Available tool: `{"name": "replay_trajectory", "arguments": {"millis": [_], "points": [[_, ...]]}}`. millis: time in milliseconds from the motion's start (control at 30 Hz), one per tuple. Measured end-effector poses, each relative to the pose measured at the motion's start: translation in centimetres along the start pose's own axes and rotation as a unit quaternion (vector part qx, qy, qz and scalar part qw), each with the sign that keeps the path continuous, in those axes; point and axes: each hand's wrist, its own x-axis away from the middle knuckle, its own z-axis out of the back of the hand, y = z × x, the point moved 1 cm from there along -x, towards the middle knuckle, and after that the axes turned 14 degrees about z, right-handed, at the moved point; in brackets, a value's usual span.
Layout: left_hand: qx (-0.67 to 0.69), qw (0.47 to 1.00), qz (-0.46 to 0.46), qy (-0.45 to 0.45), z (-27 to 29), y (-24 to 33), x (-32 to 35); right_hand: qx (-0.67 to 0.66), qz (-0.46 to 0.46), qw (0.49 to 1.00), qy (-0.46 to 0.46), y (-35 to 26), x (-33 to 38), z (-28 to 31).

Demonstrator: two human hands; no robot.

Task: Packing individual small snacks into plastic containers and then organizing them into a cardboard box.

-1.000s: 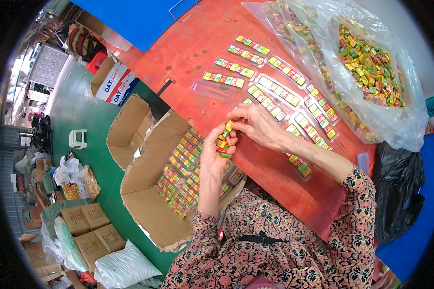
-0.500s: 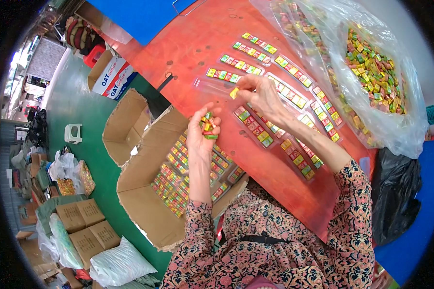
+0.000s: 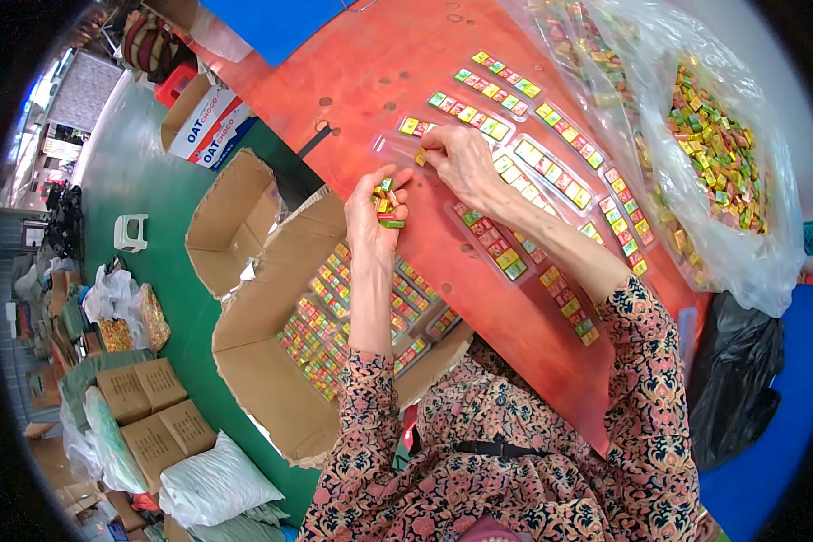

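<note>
My left hand (image 3: 377, 215) is cupped around a small heap of coloured wrapped candies (image 3: 387, 203) above the near edge of the red table (image 3: 379, 72). My right hand (image 3: 462, 161) reaches forward and pinches one yellow candy (image 3: 419, 157) over a clear plastic strip tray (image 3: 406, 146) lying on the table. Several filled strip trays (image 3: 495, 240) of coloured candies lie in rows to the right of my hands.
An open cardboard box (image 3: 271, 316) part-filled with candy strips stands below the table's edge, an empty box (image 3: 230, 221) beside it. A big clear bag of loose candies (image 3: 718, 158) lies at the right. A black bag (image 3: 736, 370), sealed cartons (image 3: 149, 406) and sacks sit on the green floor.
My hands were together near my chest; the right hand has moved forward with a candy to the clear tray, and the left hand has stayed back holding the heap.
</note>
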Motion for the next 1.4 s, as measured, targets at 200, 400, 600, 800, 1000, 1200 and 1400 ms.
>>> {"name": "replay_trajectory", "arguments": {"millis": [200,400,600,800,1000,1200,1400], "points": [[-0.001,1.000,0.009,-0.007,-0.2,-0.2,-0.2,0.123,0.074,0.990,-0.017,0.2,0.7,-0.9],[0.019,1.000,0.006,-0.010,0.1,0.0,-0.2,0.145,0.095,0.984,-0.043,0.5,0.3,-0.3],[0.020,1.000,0.011,-0.019,0.1,0.1,-0.2,0.188,0.046,0.981,0.033,4.0,-1.0,6.0],[-0.003,1.000,-0.028,-0.005,1.0,0.5,0.1,0.177,0.037,0.982,-0.058,2.6,0.4,6.5],[-0.012,0.996,-0.075,0.037,0.8,0.9,-0.1,0.197,0.115,0.973,-0.024,2.8,1.2,4.3],[-0.045,0.995,-0.078,0.038,0.2,1.0,-0.1,0.190,0.244,0.950,0.047,5.0,2.4,3.3],[-0.049,0.996,-0.074,0.030,0.8,1.1,-0.4,0.176,0.233,0.956,0.038,4.9,2.1,3.1]]}}
